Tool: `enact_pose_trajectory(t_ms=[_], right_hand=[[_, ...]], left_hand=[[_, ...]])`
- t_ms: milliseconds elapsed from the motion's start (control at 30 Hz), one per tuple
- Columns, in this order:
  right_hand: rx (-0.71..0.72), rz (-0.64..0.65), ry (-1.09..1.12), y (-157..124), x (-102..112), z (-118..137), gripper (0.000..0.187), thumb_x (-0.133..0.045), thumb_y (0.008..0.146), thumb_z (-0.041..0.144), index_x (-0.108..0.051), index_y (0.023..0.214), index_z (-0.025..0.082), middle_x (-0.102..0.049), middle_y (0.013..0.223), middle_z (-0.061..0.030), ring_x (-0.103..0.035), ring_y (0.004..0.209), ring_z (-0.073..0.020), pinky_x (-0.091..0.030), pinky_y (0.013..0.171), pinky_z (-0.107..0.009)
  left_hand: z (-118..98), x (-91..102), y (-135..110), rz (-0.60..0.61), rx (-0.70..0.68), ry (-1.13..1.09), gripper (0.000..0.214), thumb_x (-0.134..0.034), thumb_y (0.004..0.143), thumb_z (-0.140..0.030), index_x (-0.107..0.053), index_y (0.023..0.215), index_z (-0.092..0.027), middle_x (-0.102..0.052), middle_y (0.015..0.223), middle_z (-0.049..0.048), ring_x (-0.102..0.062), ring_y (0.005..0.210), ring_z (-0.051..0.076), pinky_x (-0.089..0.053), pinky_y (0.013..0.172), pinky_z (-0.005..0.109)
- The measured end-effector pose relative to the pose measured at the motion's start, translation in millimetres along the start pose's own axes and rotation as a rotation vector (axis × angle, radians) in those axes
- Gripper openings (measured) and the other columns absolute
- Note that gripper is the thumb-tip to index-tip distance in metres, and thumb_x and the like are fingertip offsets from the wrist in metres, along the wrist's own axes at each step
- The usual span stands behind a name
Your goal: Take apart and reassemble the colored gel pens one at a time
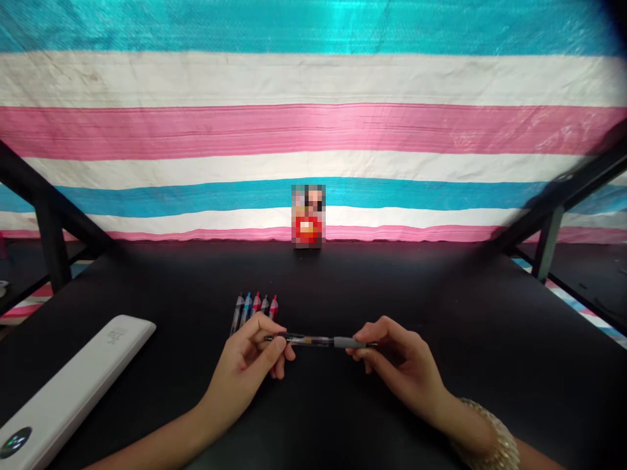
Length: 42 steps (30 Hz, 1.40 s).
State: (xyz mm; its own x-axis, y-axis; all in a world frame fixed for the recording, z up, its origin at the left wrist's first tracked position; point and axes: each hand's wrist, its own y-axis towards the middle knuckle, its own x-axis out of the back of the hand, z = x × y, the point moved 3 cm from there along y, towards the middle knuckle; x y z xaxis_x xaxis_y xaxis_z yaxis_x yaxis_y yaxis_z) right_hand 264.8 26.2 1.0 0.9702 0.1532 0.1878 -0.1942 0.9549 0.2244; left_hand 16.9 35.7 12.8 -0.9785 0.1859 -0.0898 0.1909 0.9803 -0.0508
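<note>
A clear-barrelled pen (pixel 318 341) with a grey grip lies level between my two hands, above the black table. My left hand (pixel 255 356) pinches its dark end between thumb and fingers. At the other end, my right hand (pixel 394 356) is closed on the grey grip near the tip. Just behind my left hand, several pens (pixel 248 310) with black, blue and red parts lie side by side; my fingers hide their lower ends.
A long white device (pixel 81 385) with a small round display lies on the black table (pixel 392 281) at left. A small pixelated red item (pixel 307 228) stands at the back edge. Black frame bars (pixel 548 241) flank the table, before a striped sheet (pixel 313 130).
</note>
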Motion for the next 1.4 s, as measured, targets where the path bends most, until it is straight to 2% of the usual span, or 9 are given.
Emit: enact_pose_trajectory(t_ms=[133, 300, 433, 500, 900, 1067, 1200, 1267, 1400], right_hand=[[-0.014, 0.010, -0.117, 3, 2, 4, 0.017, -0.065, 0.095, 0.037, -0.066, 0.092, 0.021, -0.073, 0.074, -0.0050, -0.067, 0.060, -0.0178, -0.053, 0.052, -0.027], [0.069, 0.106, -0.292, 4, 2, 11, 0.043, -0.047, 0.104, 0.040, -0.060, 0.067, 0.020, -0.061, 0.057, -0.0005, -0.054, 0.049, -0.0131, -0.043, 0.050, -0.026], [0.081, 0.131, -0.275, 6, -1, 12, 0.016, -0.056, 0.100, 0.034, -0.063, 0.108, 0.022, -0.069, 0.073, -0.0015, -0.059, 0.058, -0.0159, -0.048, 0.055, -0.027], [0.085, 0.076, -0.272, 6, -3, 11, 0.031, -0.060, 0.096, 0.026, -0.052, 0.126, 0.025, -0.074, 0.087, -0.0034, -0.065, 0.067, -0.0178, -0.052, 0.061, -0.029], [0.086, -0.021, -0.320, 4, 1, 6, 0.005, -0.054, 0.099, 0.022, -0.057, 0.102, 0.024, -0.075, 0.082, -0.0024, -0.072, 0.070, -0.0183, -0.053, 0.062, -0.026], [0.189, 0.074, -0.414, 7, 2, 18, 0.024, -0.046, 0.103, 0.027, -0.061, 0.084, 0.021, -0.064, 0.072, -0.0016, -0.060, 0.060, -0.0160, -0.047, 0.056, -0.027], [0.179, 0.073, -0.381, 5, -1, 13, 0.010, -0.055, 0.099, 0.023, -0.060, 0.108, 0.023, -0.069, 0.082, -0.0008, -0.062, 0.065, -0.0155, -0.051, 0.061, -0.026], [0.178, 0.017, -0.364, 3, -1, 8, 0.021, -0.060, 0.096, 0.020, -0.056, 0.116, 0.025, -0.071, 0.087, -0.0005, -0.064, 0.066, -0.0148, -0.052, 0.062, -0.025], [0.211, 0.015, -0.373, 3, 1, 6, 0.006, -0.054, 0.100, 0.019, -0.058, 0.102, 0.024, -0.068, 0.081, -0.0006, -0.064, 0.066, -0.0154, -0.049, 0.059, -0.025]], left_hand=[[-1, -1.3, -1, 0.004, -0.007, 0.011, 0.024, -0.073, 0.086, -0.038, -0.060, 0.085, -0.018, -0.072, 0.068, 0.0039, -0.058, 0.050, 0.012, -0.048, 0.051, 0.024], [1, -1.3, -6, 0.032, -0.049, 0.026, 0.018, -0.071, 0.088, -0.034, -0.062, 0.088, -0.018, -0.074, 0.070, 0.0048, -0.061, 0.051, 0.013, -0.048, 0.052, 0.024], [4, 3.9, -5, -0.006, -0.034, -0.034, 0.018, -0.068, 0.090, -0.034, -0.062, 0.087, -0.018, -0.074, 0.070, 0.0042, -0.060, 0.052, 0.013, -0.048, 0.053, 0.025], [5, 6.6, -3, -0.032, -0.023, -0.073, 0.018, -0.069, 0.090, -0.033, -0.062, 0.086, -0.018, -0.073, 0.070, 0.0032, -0.059, 0.052, 0.012, -0.048, 0.054, 0.024], [11, 6.6, -3, 0.014, -0.002, -0.127, 0.020, -0.069, 0.090, -0.035, -0.061, 0.086, -0.017, -0.073, 0.070, 0.0035, -0.059, 0.052, 0.012, -0.047, 0.053, 0.024], [10, 7.0, -1, 0.016, 0.003, -0.131, 0.020, -0.070, 0.090, -0.035, -0.063, 0.088, -0.017, -0.073, 0.070, 0.0029, -0.060, 0.052, 0.012, -0.047, 0.053, 0.024], [11, 7.7, -1, 0.017, 0.004, -0.134, 0.018, -0.069, 0.091, -0.034, -0.063, 0.089, -0.017, -0.073, 0.071, 0.0027, -0.060, 0.053, 0.012, -0.047, 0.054, 0.023], [13, 8.4, -2, 0.012, 0.002, -0.132, 0.017, -0.069, 0.092, -0.033, -0.062, 0.090, -0.017, -0.073, 0.071, 0.0024, -0.060, 0.053, 0.011, -0.047, 0.054, 0.023], [13, 8.4, -3, 0.016, 0.004, -0.144, 0.017, -0.069, 0.091, -0.033, -0.062, 0.089, -0.018, -0.073, 0.071, 0.0021, -0.060, 0.053, 0.012, -0.047, 0.053, 0.023]])
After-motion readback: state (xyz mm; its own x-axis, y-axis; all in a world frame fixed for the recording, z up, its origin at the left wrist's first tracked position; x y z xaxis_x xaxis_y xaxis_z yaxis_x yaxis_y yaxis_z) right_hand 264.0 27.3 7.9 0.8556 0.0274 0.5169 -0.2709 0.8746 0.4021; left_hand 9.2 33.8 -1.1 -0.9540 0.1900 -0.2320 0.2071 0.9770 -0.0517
